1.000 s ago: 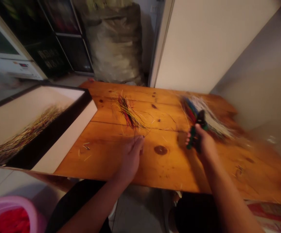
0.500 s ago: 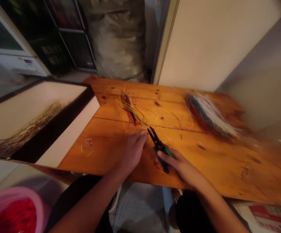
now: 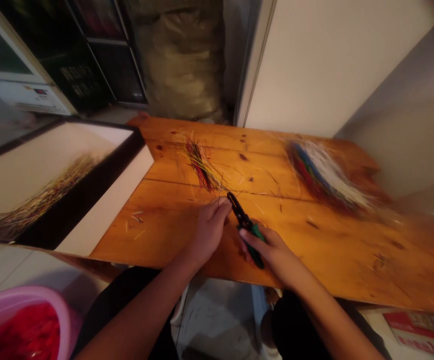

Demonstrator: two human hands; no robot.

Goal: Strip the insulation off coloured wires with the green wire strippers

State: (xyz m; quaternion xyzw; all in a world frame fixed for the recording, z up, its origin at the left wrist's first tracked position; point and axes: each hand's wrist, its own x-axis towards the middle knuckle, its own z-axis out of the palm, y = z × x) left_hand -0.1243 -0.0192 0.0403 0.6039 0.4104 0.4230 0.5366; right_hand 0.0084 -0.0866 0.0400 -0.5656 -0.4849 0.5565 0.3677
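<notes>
My left hand (image 3: 212, 220) is closed in a pinch on a thin wire (image 3: 220, 185), whose end sticks up past the fingertips. My right hand (image 3: 264, 245) grips a wire stripper (image 3: 242, 216) with black jaws and green handles. Its jaws are closed, with the tip right beside my left fingertips; whether the wire lies between them is too blurred to tell. Just beyond my left hand is a loose bundle of red, black and yellow wires (image 3: 204, 165) on the wooden table (image 3: 172, 220).
At the left stands a white box with a black rim (image 3: 104, 200), holding many cut wires (image 3: 55, 190). A bundle of white, blue, green and red wires (image 3: 325, 175) lies at the right. Wire scraps (image 3: 137, 217) dot the table. A pink tub (image 3: 65, 320) with red pieces is at lower left.
The wire stripper's jaws, apart before, have come together beside my left fingertips. My left hand has barely moved, and the bundles lie as before.
</notes>
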